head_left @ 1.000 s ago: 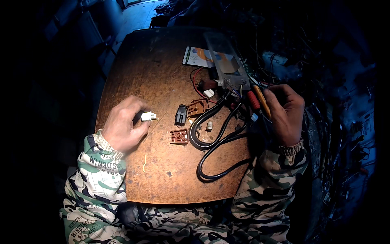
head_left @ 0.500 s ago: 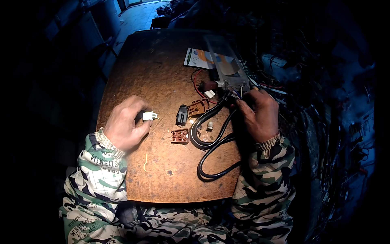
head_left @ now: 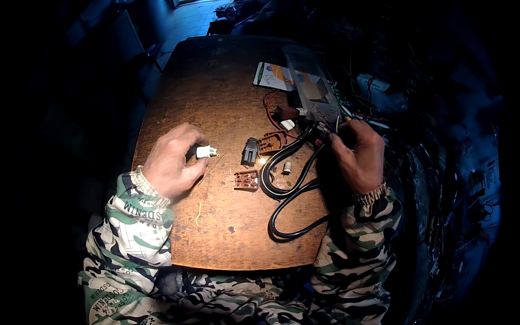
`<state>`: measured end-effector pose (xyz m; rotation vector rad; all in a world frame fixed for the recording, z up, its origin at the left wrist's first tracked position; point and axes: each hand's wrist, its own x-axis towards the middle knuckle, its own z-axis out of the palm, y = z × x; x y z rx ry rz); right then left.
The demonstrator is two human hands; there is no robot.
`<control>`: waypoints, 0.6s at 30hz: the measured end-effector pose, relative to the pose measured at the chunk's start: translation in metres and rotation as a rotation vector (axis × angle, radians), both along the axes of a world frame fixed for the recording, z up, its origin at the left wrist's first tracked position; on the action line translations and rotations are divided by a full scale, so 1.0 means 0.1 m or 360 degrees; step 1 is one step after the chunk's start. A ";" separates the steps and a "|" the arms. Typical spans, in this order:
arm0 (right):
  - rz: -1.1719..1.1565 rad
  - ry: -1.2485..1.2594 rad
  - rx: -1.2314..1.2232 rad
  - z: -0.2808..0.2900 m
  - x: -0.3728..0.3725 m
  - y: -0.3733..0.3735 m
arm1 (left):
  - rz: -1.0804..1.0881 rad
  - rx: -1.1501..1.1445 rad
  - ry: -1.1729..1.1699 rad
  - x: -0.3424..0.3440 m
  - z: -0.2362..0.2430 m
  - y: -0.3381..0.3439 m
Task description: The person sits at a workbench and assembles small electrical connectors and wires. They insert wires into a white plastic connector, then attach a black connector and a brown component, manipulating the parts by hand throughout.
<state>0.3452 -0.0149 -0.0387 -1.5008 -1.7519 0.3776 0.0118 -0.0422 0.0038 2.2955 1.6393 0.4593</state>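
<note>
My left hand (head_left: 176, 162) pinches a small white connector (head_left: 206, 151) with a metal loop at its tip, held over the left half of the wooden table. At the right edge, my right hand (head_left: 360, 154) is closed with thumb and fingers together, beside the dark end of a black cable (head_left: 279, 168). What it grips is hidden. Thin wires rise from that end, next to a clear plastic case (head_left: 314, 89). Between the hands lie a grey-black plug part (head_left: 249, 151), a brown plastic housing half (head_left: 272, 142), another brown housing piece (head_left: 246, 180) and a small pale cylinder (head_left: 286, 167).
A printed card (head_left: 273, 76) lies partly under the clear case. Near it are a red wire (head_left: 271, 111) and a small white block (head_left: 287, 124). A yellow wire scrap (head_left: 199, 215) rests on the wooden table (head_left: 216, 244). Tangled cables fill the dark area to the right.
The whole view has shifted slightly, so table and things appear further right. A dark piece and a reddish bit now show beside my right fingertips. My left hand still holds the white connector.
</note>
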 end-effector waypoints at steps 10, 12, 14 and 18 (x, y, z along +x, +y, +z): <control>-0.0088 0.0192 -0.0308 0.13 0.14 -0.06 | -0.0003 0.0027 -0.0005 0.02 -0.03 -0.04; -0.0101 0.0135 -0.0306 0.12 0.13 -0.08 | -0.0026 0.0046 -0.0010 0.00 -0.06 -0.04; -0.0109 0.0100 -0.0330 0.10 0.12 -0.09 | -0.0006 0.0020 -0.0003 0.00 -0.07 -0.06; -0.0132 0.0019 -0.0350 0.08 0.11 -0.09 | 0.0034 -0.0041 0.0005 -0.03 -0.03 -0.09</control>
